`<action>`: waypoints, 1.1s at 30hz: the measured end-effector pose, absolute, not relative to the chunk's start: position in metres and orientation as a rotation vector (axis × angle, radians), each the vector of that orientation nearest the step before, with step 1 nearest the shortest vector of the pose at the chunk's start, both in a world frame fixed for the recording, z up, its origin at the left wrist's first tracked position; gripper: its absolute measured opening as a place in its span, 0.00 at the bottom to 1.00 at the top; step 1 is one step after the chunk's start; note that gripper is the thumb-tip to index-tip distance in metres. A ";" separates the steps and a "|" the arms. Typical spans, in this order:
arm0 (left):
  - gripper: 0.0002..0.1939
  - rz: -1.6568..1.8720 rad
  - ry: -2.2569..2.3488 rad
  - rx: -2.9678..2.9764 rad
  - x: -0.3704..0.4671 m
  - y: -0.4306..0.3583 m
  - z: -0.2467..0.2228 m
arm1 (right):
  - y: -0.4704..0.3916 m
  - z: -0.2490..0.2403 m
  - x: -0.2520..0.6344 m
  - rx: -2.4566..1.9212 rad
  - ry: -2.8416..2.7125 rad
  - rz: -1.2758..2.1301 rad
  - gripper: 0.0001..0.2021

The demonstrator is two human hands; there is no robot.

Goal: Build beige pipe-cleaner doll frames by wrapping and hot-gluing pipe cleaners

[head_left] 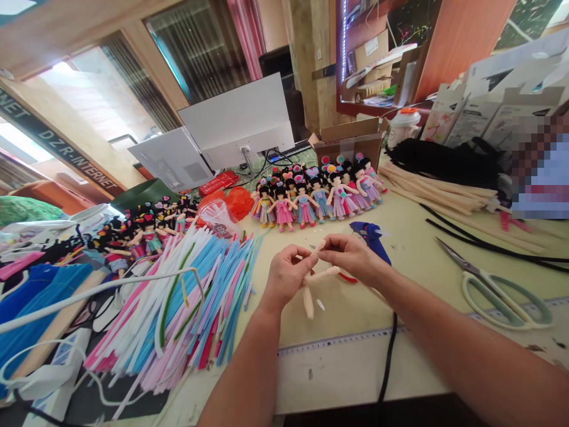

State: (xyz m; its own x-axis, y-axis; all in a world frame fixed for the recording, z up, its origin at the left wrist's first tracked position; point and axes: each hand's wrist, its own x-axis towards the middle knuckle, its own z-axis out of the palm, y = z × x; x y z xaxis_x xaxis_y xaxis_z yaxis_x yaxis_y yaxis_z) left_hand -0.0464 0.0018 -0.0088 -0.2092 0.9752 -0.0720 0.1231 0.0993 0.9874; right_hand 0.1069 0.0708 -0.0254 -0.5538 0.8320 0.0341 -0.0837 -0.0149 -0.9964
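Pale yellow-green covers the bench [418, 290] before you, scuffed and flecked, with a printed measuring strip [342, 339] along the edge nearest you. Above it, near the middle, you hold a beige, fuzzy, limbed figure [322, 274]: the fingers of your left hand [288, 273] and right hand [349, 252] are pinched narrow on it, close together, one limb pointing down below your left hand. Whether that limb touches the surface, you cannot tell. Just beyond your right hand lies a blue glue gun [372, 238]; farther right, scissors with pale grey-green handles [507, 299] rest with blades parted. To your left spreads a heap of pink, white and blue fuzzy stems [186, 290], a white power strip [57, 373] near its lower corner. Black-haired dolls in colourful dresses [306, 201] crowd the far side, in front of an open brown cardboard box [349, 145]. Behind them, a white-backed monitor [240, 121] stands turned away from you. Beyond, the room shows a pink curtain [246, 35], wood-toned walls and a dark sign lettered "DZR-INTERNET" [73, 157].
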 end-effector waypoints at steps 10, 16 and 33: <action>0.18 1.075 1.189 0.967 -0.053 0.005 -0.004 | 0.067 -0.017 0.107 -0.613 -1.525 1.766 0.11; 0.22 1.017 1.149 0.948 -0.052 0.009 -0.009 | 0.066 -0.020 0.107 -0.688 -1.509 1.756 0.11; 0.21 1.150 1.163 1.164 -0.060 0.003 -0.004 | 0.074 -0.027 0.103 -0.909 -1.247 1.695 0.15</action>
State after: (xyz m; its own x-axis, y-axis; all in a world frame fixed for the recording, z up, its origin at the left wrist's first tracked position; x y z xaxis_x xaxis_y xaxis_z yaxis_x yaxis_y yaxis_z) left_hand -0.0598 0.0031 -0.0036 0.0559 0.9971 -0.0523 -0.0412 0.0547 0.9977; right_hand 0.1034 0.0742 -0.0268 -0.3995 0.9133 -0.0789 -0.1968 -0.1695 -0.9657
